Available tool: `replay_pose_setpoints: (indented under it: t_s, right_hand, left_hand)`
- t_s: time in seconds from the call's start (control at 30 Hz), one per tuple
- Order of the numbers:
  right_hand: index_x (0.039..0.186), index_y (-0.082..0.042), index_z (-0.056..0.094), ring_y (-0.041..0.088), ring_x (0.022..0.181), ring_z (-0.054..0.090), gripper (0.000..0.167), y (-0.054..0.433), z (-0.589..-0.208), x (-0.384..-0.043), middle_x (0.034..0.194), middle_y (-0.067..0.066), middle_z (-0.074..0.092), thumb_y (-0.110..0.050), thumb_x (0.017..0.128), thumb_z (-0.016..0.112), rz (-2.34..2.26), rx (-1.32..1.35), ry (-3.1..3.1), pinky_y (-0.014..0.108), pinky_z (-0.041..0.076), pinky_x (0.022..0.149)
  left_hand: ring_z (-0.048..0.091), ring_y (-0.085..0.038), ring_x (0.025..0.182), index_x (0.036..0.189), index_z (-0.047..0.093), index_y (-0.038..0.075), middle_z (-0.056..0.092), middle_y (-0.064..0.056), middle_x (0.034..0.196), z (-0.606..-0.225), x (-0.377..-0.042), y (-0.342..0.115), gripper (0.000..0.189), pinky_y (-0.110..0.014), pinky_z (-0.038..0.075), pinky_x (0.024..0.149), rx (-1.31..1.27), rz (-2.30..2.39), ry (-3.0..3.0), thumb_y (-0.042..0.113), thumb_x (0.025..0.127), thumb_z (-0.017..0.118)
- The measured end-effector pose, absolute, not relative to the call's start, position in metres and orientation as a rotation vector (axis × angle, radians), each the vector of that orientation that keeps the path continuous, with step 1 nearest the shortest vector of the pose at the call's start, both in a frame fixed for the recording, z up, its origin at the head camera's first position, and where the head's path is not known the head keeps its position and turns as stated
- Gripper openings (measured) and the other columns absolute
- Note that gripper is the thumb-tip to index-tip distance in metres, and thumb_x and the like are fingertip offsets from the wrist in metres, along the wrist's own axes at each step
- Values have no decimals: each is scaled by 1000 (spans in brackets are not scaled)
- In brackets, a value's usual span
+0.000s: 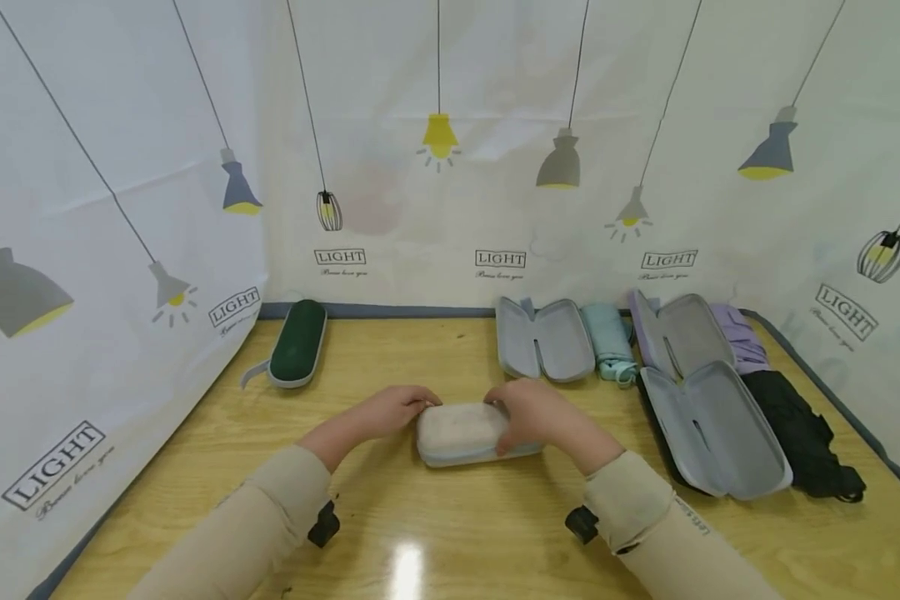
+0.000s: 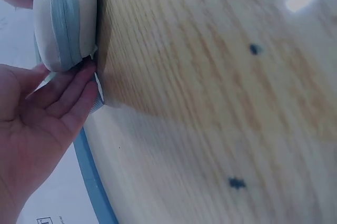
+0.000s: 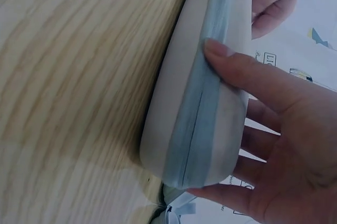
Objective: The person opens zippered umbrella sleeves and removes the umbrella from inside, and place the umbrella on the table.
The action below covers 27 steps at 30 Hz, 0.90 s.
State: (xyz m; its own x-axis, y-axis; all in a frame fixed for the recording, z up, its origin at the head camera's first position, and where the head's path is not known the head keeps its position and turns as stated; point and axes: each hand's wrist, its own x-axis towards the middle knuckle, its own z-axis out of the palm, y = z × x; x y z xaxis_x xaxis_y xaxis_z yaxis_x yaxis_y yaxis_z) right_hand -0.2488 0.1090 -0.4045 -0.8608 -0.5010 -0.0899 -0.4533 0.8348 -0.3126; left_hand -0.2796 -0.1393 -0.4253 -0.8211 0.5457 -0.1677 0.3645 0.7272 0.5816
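A cream zip case (image 1: 457,427) with a pale blue zip band lies closed on the wooden table in front of me. My right hand (image 1: 528,412) grips its right part, the thumb on the zip band near side and the fingers round the far side, as the right wrist view shows. At the other end, my left hand (image 1: 401,410) holds the case's left end with curled fingers. In the left wrist view, the left fingers (image 2: 66,95) touch that end beside a small blue-grey strap (image 2: 98,100); the thumb tip is partly hidden behind the case.
A closed dark green case (image 1: 298,340) with a grey strap stands at the back left. On the right lie open cases with grey linings (image 1: 558,337), (image 1: 720,429), (image 1: 690,333), beside a folded light-blue umbrella (image 1: 610,337), a purple one (image 1: 741,337) and a black one (image 1: 798,433).
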Motion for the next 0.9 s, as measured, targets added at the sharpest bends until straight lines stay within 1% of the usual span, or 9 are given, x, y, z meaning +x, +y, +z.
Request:
replay_pose_setpoints:
  t_s: [0.07, 0.17, 0.3, 0.43, 0.5, 0.6, 0.67, 0.83, 0.9]
  right_hand:
    - [119, -9, 67, 22, 101, 61, 64, 107, -405, -248, 112, 4, 66, -28, 64, 93, -439, -726, 2844, 38, 49, 87]
    - [117, -9, 67, 22, 98, 61, 63, 104, -404, -245, 110, 4, 67, -25, 62, 94, -454, -661, 2834, 39, 49, 87]
    - [115, -9, 69, 22, 96, 61, 63, 103, -402, -240, 107, 3, 67, -21, 59, 95, -448, -565, 2833, 40, 50, 85]
    - [115, -9, 70, 23, 97, 62, 64, 102, -400, -236, 109, 3, 68, -22, 58, 96, -397, -525, 2852, 41, 51, 82]
    - [118, -9, 69, 24, 98, 63, 66, 100, -398, -236, 111, 4, 67, -23, 59, 96, -384, -520, 2851, 42, 52, 81]
    - [119, -10, 69, 24, 98, 63, 66, 96, -396, -238, 112, 3, 67, -25, 60, 95, -382, -520, 2847, 42, 53, 79]
    - [118, -10, 69, 23, 97, 63, 66, 93, -396, -240, 111, 3, 67, -25, 60, 95, -376, -514, 2846, 42, 53, 77]
    - [116, -12, 71, 22, 92, 63, 64, 89, -390, -243, 107, 1, 68, -26, 59, 96, -335, -467, 2834, 42, 54, 72]
    - [115, -11, 71, 21, 91, 63, 62, 87, -388, -243, 106, 1, 68, -26, 60, 95, -322, -447, 2823, 42, 53, 71]
  left_hand:
    - [58, -27, 114, 121, 65, 9, 64, -11, 119, -428, -281, -141, 29, -43, 47, 93, 711, 783, 2609, -2, 100, 48]
    - [63, -24, 103, 118, 66, 9, 68, -8, 107, -435, -286, -140, 32, -39, 50, 86, 745, 739, 2622, -9, 94, 54]
    - [64, -20, 95, 113, 66, 10, 69, -5, 98, -443, -291, -133, 31, -36, 51, 83, 811, 686, 2645, -10, 91, 57]
    - [64, -21, 93, 107, 60, 8, 67, -6, 95, -445, -293, -127, 28, -36, 51, 79, 769, 716, 2668, -14, 89, 57]
    - [63, -21, 92, 104, 61, 7, 67, -7, 94, -445, -292, -127, 24, -36, 51, 79, 752, 692, 2705, -12, 90, 59]
    - [64, -22, 91, 100, 68, 5, 68, -8, 93, -441, -291, -128, 16, -37, 51, 81, 763, 569, 2776, -7, 91, 62]
    - [65, -24, 92, 100, 71, 4, 69, -8, 94, -438, -291, -130, 14, -38, 52, 82, 841, 421, 2815, -3, 92, 62]
    - [66, -25, 83, 90, 71, 2, 69, -10, 85, -438, -288, -133, 15, -39, 52, 79, 1039, 47, 2890, 4, 97, 57]
    - [65, -24, 79, 87, 67, 4, 67, -9, 81, -440, -285, -136, 17, -39, 52, 76, 1031, -62, 2909, 7, 99, 56]
